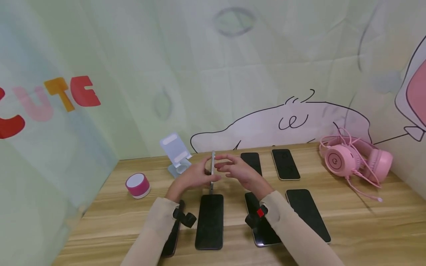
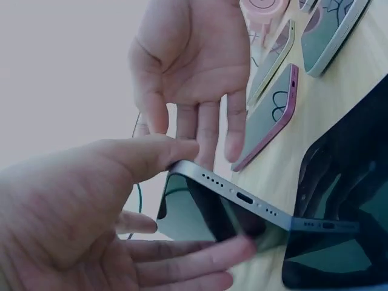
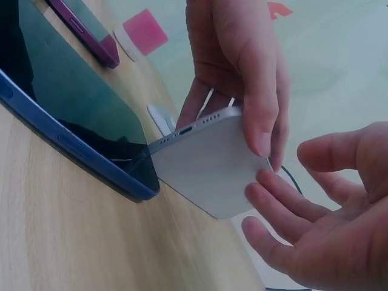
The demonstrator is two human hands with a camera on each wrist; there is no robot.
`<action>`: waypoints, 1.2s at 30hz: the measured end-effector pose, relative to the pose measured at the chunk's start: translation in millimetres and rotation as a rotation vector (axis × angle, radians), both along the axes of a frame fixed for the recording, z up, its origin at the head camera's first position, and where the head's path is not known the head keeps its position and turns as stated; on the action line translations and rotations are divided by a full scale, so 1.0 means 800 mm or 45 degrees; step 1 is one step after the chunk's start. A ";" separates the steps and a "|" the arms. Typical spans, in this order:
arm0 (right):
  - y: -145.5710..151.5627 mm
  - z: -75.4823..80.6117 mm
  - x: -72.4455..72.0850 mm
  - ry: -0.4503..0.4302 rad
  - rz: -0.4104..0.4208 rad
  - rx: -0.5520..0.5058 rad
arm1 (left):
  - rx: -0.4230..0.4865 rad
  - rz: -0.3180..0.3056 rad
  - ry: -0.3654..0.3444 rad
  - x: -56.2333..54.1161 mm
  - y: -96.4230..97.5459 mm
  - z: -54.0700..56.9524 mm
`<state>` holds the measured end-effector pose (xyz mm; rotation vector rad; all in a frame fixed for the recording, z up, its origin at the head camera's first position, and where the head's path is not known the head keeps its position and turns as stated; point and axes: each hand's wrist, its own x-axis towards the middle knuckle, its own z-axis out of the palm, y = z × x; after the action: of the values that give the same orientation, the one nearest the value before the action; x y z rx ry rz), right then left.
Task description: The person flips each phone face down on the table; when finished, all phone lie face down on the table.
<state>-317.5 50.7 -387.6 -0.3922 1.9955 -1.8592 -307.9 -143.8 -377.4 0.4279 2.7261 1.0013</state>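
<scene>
A smartphone with a white back stands on its long side, edge-on to the head view. My left hand pinches it, thumb on the white back and fingers along the dark screen side. Its silver end, with a charging port and speaker holes, shows in both wrist views. On the white-back side is my right hand, its fingers loosely bent; in the right wrist view, fingertips reach the back's far edge, though contact is unclear. Just in front lies a dark-screened phone, screen up.
More phones lie around: one under my left forearm, two near my right forearm, two at the back. A phone stand, a pink-and-white round object and pink headphones sit near the table's sides.
</scene>
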 end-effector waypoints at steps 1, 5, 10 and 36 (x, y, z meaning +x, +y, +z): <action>0.000 0.000 0.000 -0.008 0.013 0.011 | 0.027 0.015 -0.019 0.000 -0.001 0.002; 0.003 -0.004 0.001 -0.128 0.075 0.061 | 0.102 0.097 -0.100 0.000 -0.003 0.007; 0.006 -0.008 0.000 -0.216 0.112 0.096 | 0.064 0.160 -0.094 -0.003 -0.006 0.009; 0.005 -0.017 -0.006 -0.205 0.056 0.174 | -0.199 0.060 -0.115 -0.011 -0.024 -0.017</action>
<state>-322.2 55.0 -401.0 -0.2373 1.9738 -1.6611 -316.7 -162.6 -391.1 0.2854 2.7192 0.7899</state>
